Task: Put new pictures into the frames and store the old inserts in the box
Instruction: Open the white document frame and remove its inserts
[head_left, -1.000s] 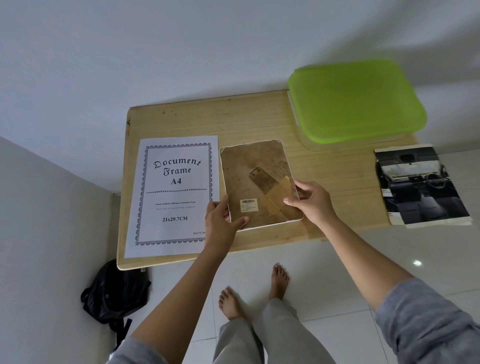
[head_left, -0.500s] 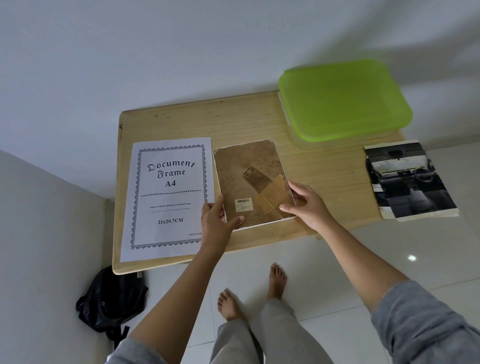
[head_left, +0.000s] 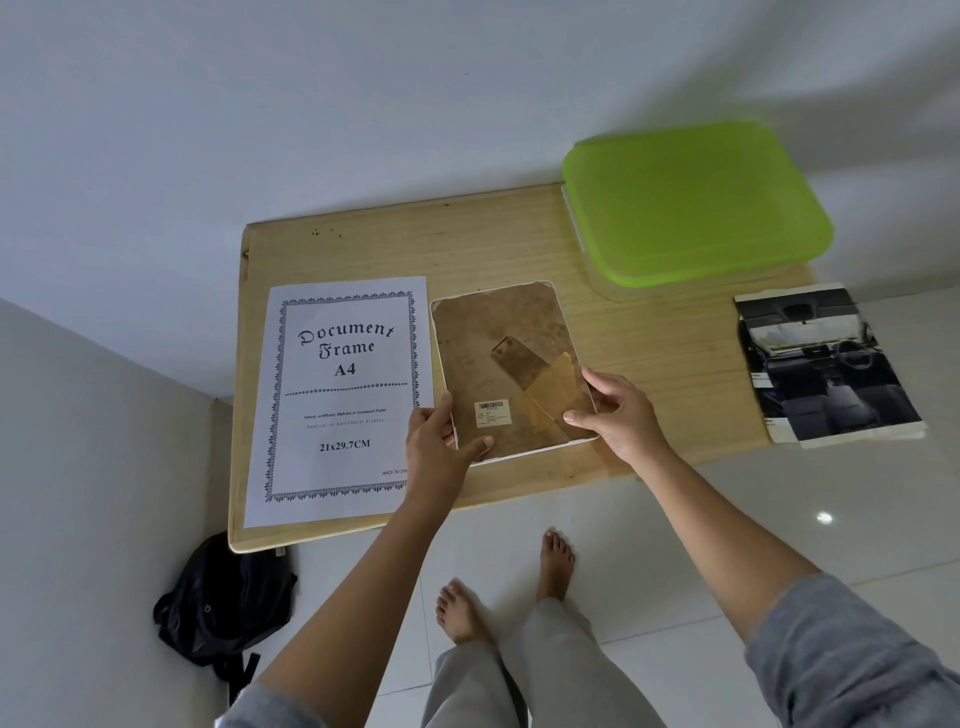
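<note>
A black bag sits on the floor under the table's near-left corner; the left hand grips the frame's near-left corner, thumb on its brown back; the right hand pinches its right edge beside the folded stand; the frame is back-up over the table's middle; the A4 insert lies just left of it; a car photo lies at the right; the green-lidded box stands at the far right, shut.

Both arms reach forward; left hand and right hand pinch the frame, fingers seemingly curled beneath.
</note>
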